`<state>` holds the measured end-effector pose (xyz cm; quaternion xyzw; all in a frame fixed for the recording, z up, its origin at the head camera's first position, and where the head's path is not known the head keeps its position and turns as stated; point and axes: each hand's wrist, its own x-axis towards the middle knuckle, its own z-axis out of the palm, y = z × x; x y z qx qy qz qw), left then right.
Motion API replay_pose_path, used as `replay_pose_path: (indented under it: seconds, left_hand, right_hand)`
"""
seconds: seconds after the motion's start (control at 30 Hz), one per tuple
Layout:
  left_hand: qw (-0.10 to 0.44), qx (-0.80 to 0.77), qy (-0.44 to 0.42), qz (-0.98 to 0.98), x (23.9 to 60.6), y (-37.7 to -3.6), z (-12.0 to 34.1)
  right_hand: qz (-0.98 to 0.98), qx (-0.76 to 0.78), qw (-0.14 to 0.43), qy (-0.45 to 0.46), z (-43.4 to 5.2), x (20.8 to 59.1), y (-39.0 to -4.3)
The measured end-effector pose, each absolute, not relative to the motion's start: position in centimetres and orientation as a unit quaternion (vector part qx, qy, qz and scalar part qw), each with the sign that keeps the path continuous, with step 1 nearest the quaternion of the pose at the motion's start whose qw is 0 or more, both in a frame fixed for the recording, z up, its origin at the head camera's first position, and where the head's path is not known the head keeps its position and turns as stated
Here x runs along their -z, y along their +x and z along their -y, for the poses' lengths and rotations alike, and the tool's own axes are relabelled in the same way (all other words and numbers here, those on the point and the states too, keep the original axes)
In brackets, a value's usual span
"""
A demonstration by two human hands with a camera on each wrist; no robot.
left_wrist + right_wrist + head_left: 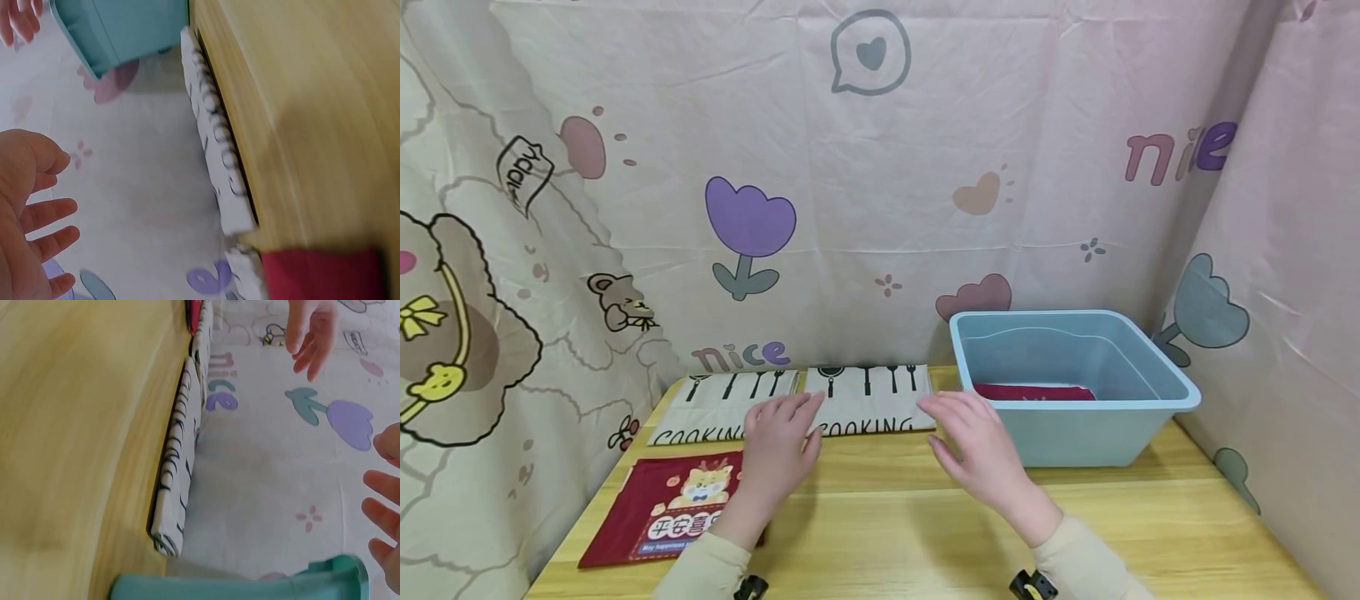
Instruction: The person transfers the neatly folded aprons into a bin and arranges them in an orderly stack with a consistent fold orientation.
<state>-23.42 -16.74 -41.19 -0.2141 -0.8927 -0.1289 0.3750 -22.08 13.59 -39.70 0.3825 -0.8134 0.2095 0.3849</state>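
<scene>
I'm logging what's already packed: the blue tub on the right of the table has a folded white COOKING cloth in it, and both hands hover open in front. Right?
Not quite. The head view shows a dark red cloth inside the blue tub; the white COOKING cloths lie on the table. Otherwise right: the left hand and right hand are open in front.

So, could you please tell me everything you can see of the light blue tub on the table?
The light blue tub is a rectangular basin that looks like plastic, with a rolled rim and smooth walls sloping inward toward the bottom. It stands upright and open on the wooden table, at the back right near the printed curtain. A dark red folded cloth lies flat inside on its bottom. The right hand hovers just left of it; whether it touches the wall is unclear.
</scene>
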Motion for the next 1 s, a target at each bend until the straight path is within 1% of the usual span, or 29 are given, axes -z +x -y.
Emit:
replay_pose_path:
  seconds: [0.47, 0.87, 1.0]
  left_hand:
    - [0.343, 0.150, -0.122, 0.919, 42.4, -22.8, 22.5]
    - [0.283, 0.166, -0.036, 0.944, 42.8, -22.5, 26.3]
    - [0.273, 0.166, -0.014, 0.947, 43.1, -22.5, 27.7]
  right_hand:
    - [0.816, -0.222, 0.355, 0.398, -9.8, 42.0, -21.8]
    - [0.834, -0.286, 0.287, 0.374, -7.3, 44.4, -21.9]
    - [0.842, -0.308, 0.251, 0.364, -6.5, 44.9, -21.8]
